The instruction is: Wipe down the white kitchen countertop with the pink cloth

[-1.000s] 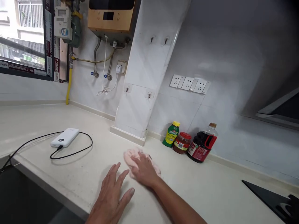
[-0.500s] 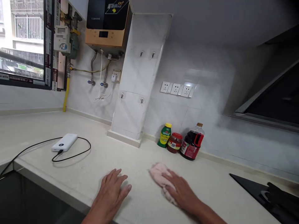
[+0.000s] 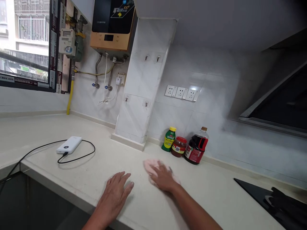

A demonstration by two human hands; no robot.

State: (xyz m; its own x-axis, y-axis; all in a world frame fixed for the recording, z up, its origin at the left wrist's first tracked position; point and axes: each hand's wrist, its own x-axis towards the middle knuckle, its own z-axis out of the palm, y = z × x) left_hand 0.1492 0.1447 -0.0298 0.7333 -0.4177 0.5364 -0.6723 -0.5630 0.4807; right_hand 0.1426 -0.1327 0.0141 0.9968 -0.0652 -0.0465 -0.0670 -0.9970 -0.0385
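Note:
My right hand (image 3: 163, 177) presses a pale pink cloth (image 3: 150, 164) flat against the cream countertop (image 3: 201, 195). The hand is slightly blurred and covers much of the cloth, whose edges show past the fingers. Off to its left, my left hand (image 3: 117, 191) hovers over or rests lightly on the counter near the front edge; which of these I cannot tell. Its fingers are spread and hold nothing. Behind the cloth, by the wall, stand a green bottle with a yellow cap (image 3: 169, 139), a red-lidded jar (image 3: 178, 147) and a large bottle of dark liquid (image 3: 195, 148).
A white power bank (image 3: 69, 145) with a black cable (image 3: 90, 153) lies on the left of the counter. A black cooktop (image 3: 256, 195) sits at the right under a range hood (image 3: 280, 102). A tiled pillar (image 3: 136, 80) juts out behind, beside a water heater (image 3: 111, 28).
My right hand has slid the cloth left and away from me, toward the pillar. My left hand stays in nearly the same place. The view has shifted slightly.

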